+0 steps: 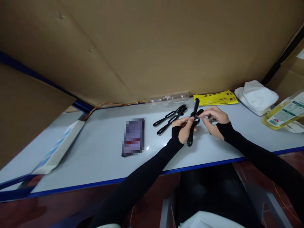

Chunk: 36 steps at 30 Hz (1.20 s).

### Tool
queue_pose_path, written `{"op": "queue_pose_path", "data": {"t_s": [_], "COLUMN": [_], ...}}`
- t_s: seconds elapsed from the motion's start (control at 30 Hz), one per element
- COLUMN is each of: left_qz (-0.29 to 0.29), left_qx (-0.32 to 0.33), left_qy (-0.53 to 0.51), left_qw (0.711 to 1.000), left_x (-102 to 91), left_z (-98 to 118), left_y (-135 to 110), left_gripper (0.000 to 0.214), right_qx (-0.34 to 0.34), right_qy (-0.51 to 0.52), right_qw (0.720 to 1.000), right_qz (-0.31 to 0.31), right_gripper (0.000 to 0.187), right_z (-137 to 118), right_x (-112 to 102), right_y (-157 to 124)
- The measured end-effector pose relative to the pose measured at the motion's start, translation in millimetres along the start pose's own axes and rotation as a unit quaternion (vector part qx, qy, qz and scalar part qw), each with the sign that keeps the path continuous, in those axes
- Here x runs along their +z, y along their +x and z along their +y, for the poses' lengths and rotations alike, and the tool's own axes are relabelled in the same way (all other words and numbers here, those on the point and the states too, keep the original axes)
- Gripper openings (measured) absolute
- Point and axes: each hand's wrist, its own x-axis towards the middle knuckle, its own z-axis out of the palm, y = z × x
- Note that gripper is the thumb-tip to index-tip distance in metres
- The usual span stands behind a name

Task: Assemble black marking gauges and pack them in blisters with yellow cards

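My left hand (186, 128) is closed around the middle of a black two-handled tool that looks like a spokeshave (190, 136), held slanted above the table. My right hand (213, 118) is beside it, fingertips pinched close to the tool's middle. Whatever small part those fingers hold is hidden. Behind the held tool, another black handle end (200, 111) shows near my right fingertips. To the left lie two similar black spokeshave bodies, one farther back (163, 119) and one nearer (163, 128), side by side.
A pixelated purplish item (134, 136) lies left on the white table (99, 152). Yellow printed cards (216, 98) and clear plastic packaging (166, 98) are at the back. Rightward are a white cloth bundle (256, 95) and a bottle of yellow liquid (282, 112). A long white box (61, 145) lies far left.
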Motion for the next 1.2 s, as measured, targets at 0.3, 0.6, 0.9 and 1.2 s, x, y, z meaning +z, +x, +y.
{"op": "queue_pose_path", "data": {"t_s": [0.3,0.6,0.9,1.2], "left_qz": [-0.016,-0.016,0.024,0.046], "left_qx": [0.003,0.014,0.145,0.139], "left_qy": [0.009,0.017,0.046,0.074], "left_qw": [1.0,1.0,0.988,0.986], "left_x": [-0.7,0.8,4.4,2.8], "left_z": [3,4,1,-1], "left_y": [-2,-3,-10,-6], "left_gripper": [0.047,0.047,0.038,0.044], "right_qx": [-0.031,0.105,0.323,0.175], "right_qy": [-0.065,0.062,0.251,0.028], "right_qw": [0.992,0.99,0.91,0.984], "right_qz": [-0.099,-0.07,-0.076,-0.036], "right_gripper": [0.011,0.037,0.059,0.029], "right_z": [9,5,-5,-4], "right_x": [-8,2,10,8], "right_y": [7,0,2,-3]}}
